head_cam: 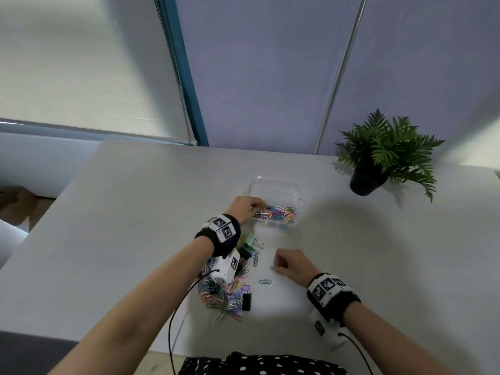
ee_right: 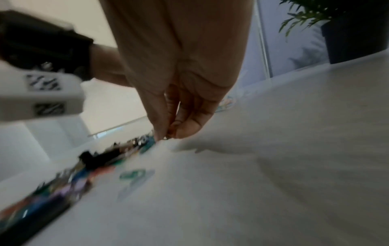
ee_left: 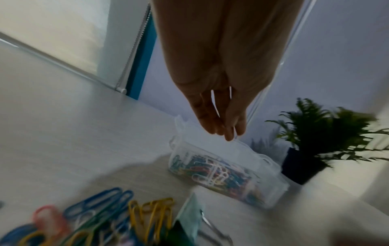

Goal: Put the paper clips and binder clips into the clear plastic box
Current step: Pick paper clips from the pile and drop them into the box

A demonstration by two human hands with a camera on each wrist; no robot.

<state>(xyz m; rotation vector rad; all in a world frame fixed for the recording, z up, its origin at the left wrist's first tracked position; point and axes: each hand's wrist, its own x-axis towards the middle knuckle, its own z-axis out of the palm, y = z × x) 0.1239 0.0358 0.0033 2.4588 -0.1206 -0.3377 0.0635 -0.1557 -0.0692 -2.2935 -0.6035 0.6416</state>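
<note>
The clear plastic box (head_cam: 270,226) lies open on the table, partly filled with coloured paper clips (head_cam: 278,212); its lid (head_cam: 274,189) leans back. My left hand (head_cam: 250,207) hovers over the box's left end. In the left wrist view its fingertips (ee_left: 228,133) hang bunched and fairly straight above the box (ee_left: 267,193), with nothing seen between them. My right hand (head_cam: 278,263) is down on the table, thumb and forefinger pinching a small paper clip (head_cam: 272,268), also seen at the fingertips (ee_right: 166,137). A pile of clips (head_cam: 224,293) lies under my left forearm.
A mint binder clip (head_cam: 253,239) and a black binder clip (head_cam: 246,301) lie at the pile's edges. A loose green paper clip (head_cam: 265,281) lies near my right hand. A potted fern (head_cam: 378,161) stands at the back right. Cables trail from both wrists.
</note>
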